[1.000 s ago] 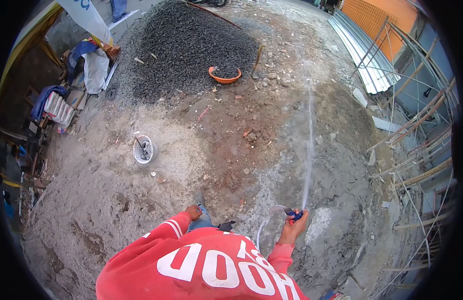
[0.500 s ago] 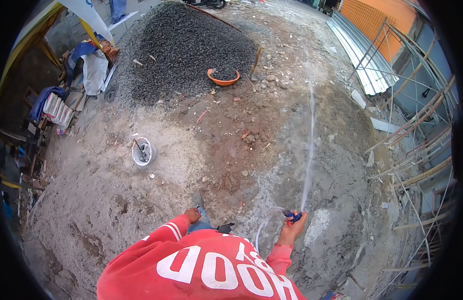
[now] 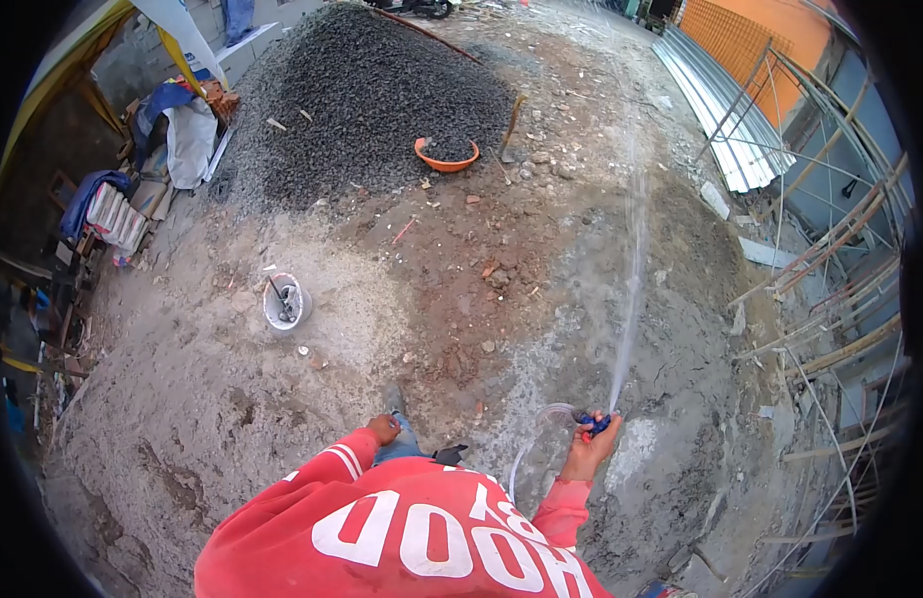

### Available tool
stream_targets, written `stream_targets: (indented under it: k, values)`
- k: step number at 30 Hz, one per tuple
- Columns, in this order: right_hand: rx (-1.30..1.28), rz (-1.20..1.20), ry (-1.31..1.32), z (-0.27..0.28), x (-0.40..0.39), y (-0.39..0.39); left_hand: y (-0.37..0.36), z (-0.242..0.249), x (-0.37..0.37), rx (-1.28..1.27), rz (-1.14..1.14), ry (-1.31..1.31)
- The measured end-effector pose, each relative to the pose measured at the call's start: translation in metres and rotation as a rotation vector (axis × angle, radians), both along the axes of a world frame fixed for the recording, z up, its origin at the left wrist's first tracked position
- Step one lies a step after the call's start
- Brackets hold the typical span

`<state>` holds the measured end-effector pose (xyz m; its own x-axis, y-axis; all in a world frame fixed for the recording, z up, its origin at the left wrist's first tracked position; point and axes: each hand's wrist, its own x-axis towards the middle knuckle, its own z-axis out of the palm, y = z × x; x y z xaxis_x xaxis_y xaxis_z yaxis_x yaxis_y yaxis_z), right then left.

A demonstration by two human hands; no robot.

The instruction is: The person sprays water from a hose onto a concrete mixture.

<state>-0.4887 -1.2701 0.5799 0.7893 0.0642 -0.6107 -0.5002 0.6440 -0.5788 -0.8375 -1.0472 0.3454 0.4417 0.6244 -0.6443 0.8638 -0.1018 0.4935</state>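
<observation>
My right hand (image 3: 596, 450) grips a blue hose nozzle (image 3: 594, 423), its fingers closed around it. A clear hose (image 3: 522, 456) curves from the nozzle down beside my red sleeve. From the nozzle a thin jet of water (image 3: 635, 259) shoots forward over the grey, wet ground. My left hand (image 3: 385, 429) hangs close to my jeans leg (image 3: 406, 441), fingers curled in a loose fist with nothing visible in it.
A white bucket (image 3: 286, 303) with tools stands ahead on the left. Behind it rises a dark gravel pile (image 3: 372, 100), with an orange basin (image 3: 446, 159) at its edge. Bamboo poles (image 3: 848, 351) and corrugated metal sheets (image 3: 721, 110) line the right; stacked sacks (image 3: 115, 219) sit left.
My right hand has shifted slightly right and up with the hose nozzle, and the water jet has swung a little to the right. My left hand stays put.
</observation>
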Motion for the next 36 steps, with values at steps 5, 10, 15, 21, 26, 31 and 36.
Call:
stream_targets:
  k: [5,10,15,21,26,31,36]
  values:
    - [0.007,0.022,0.009,0.000,0.004,0.000,0.000,-0.004,-0.004,-0.100,0.088,-0.001]
    - [0.016,0.042,-0.005,-0.001,0.004,0.001,-0.001,-0.015,-0.006,-0.036,0.069,-0.036]
    - [0.022,0.029,0.004,-0.005,0.007,0.000,-0.002,0.000,-0.001,-0.069,0.087,-0.002]
    - [0.024,0.029,-0.015,0.002,0.001,0.003,-0.001,-0.009,-0.004,0.005,0.046,-0.026]
    - [-0.024,0.032,-0.004,0.001,-0.006,0.005,-0.001,-0.012,-0.005,-0.026,0.047,-0.024]
    - [-0.027,0.051,0.014,-0.003,-0.010,0.005,-0.002,-0.001,-0.001,-0.016,0.040,-0.007]
    - [-0.005,0.049,0.025,-0.004,-0.010,0.007,-0.001,0.002,0.000,0.031,-0.023,-0.012]
